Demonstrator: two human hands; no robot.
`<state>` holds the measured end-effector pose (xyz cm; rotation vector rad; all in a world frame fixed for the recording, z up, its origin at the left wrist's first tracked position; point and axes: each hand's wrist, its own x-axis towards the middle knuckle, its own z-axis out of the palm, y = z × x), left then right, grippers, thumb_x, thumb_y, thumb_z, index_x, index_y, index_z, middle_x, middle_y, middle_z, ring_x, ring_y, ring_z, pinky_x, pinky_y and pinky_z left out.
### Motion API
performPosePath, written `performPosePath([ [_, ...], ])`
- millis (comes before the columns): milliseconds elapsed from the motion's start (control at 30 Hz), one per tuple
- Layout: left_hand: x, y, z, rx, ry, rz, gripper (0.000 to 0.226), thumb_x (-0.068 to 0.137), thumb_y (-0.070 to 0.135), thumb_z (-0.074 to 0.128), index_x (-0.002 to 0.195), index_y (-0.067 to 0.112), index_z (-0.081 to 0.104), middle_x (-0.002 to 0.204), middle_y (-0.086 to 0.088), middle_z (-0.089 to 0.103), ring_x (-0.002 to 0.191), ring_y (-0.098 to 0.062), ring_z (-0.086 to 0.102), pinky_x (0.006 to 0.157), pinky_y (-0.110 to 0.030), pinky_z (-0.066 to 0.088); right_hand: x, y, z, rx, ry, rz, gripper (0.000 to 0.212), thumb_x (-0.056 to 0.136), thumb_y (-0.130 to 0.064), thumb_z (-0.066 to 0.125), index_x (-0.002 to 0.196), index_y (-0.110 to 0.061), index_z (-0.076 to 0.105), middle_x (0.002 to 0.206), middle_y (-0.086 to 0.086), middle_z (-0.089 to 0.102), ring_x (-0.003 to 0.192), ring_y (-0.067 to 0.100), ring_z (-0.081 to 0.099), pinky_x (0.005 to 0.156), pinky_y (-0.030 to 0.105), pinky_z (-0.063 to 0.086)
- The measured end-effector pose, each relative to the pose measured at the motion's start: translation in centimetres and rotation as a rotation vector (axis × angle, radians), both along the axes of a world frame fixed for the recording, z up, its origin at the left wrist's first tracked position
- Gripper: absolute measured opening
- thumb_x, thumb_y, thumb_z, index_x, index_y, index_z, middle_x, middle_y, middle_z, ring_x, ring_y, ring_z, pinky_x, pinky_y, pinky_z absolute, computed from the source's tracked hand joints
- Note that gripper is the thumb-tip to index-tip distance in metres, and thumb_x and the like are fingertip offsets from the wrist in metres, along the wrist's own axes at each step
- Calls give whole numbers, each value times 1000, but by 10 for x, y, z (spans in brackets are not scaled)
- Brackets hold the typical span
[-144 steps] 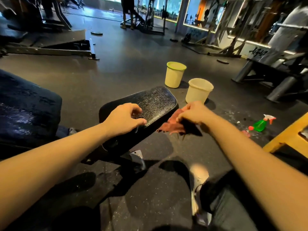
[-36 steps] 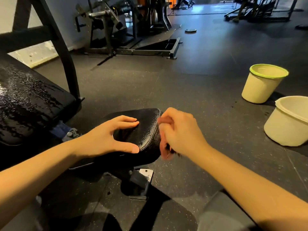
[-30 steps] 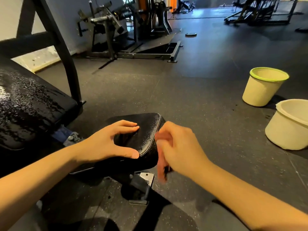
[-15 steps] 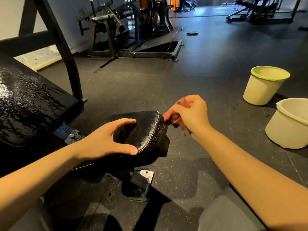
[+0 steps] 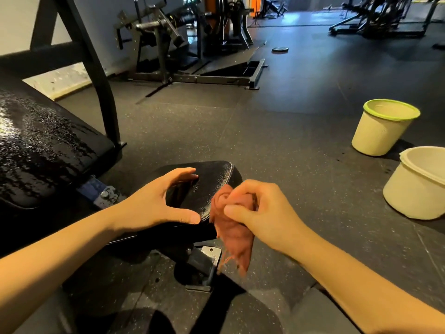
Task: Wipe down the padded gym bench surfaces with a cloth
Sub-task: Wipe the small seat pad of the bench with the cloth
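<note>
Head view: small black seat pad (image 5: 212,184) sits low, centre frame, on a metal bracket (image 5: 204,259) above the dark speckled floor (image 5: 277,141). Its long axis runs from near-left to far-right and the rounded end points away, toward the upper right; the surface is glossy with a stitched seam along the right edge. Larger back pad (image 5: 43,150) is at left, just beside the seat pad, tilted, with droplets and wet streaks on it. Left hand (image 5: 154,203) grips the seat pad in a wide C: thumb stretched out with its tip pressed on the near edge, fingers arched over the top, with a clear gap between thumb and fingers. Right hand (image 5: 262,213) is at the pad's right side, fingers curled tight together and thumb laid across them, pinching a bunched reddish cloth (image 5: 231,232). The cloth hangs down from the fist, long axis near vertical, frayed threads at the bottom; its upper bunch lies against the pad's right edge, though actual contact is hard to confirm. Black upright frame (image 5: 96,75) stands behind the back pad. Green-rimmed bucket (image 5: 382,128) and white bucket (image 5: 419,186) stand on the floor at right, near each other and well apart from the bench. A weight plate (image 5: 280,49) lies far back.
</note>
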<state>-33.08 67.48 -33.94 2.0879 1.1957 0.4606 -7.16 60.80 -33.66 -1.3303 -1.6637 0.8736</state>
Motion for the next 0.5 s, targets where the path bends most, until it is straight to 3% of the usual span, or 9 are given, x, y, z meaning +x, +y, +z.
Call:
performPosePath([
  [100, 1, -4, 0, -16, -5, 22, 96, 72, 50, 88, 152, 45, 35, 148, 35, 44, 135, 16, 39, 114, -23, 30, 3, 42, -8, 53, -82, -302, 8, 87, -15, 69, 90, -13, 62, 84, -3, 64, 84, 17, 61, 65, 24, 42],
  [200, 1, -5, 0, -17, -1, 22, 95, 74, 48, 87, 153, 44, 35, 148, 34, 44, 136, 15, 39, 114, -24, 30, 3, 69, -9, -80, 43, -384, 9, 87, -17, 69, 94, -13, 64, 90, -2, 65, 97, 22, 64, 81, 33, 51],
  [300, 1, -4, 2, -20, -11, 16, 97, 72, 53, 89, 153, 43, 35, 148, 33, 45, 136, 14, 39, 115, -25, 30, 1, 34, -15, -69, 50, -247, 11, 81, -16, 76, 87, -17, 67, 84, -6, 65, 86, 14, 63, 77, 31, 51],
  [400, 1, -3, 1, -12, -16, 21, 104, 63, 65, 87, 151, 44, 37, 148, 32, 46, 138, 11, 40, 116, -28, 30, 0, -9, -16, -19, -100, 41, 16, 78, -16, 78, 81, -20, 63, 75, -11, 59, 72, 6, 54, 67, 26, 44],
  [500, 1, -5, 2, -21, -25, 21, 102, 63, 69, 85, 150, 44, 39, 149, 32, 45, 137, 12, 40, 116, -27, 32, -1, -8, -11, 12, -184, 53, 19, 78, -16, 76, 77, -23, 59, 73, -9, 59, 66, 5, 52, 61, 27, 41],
])
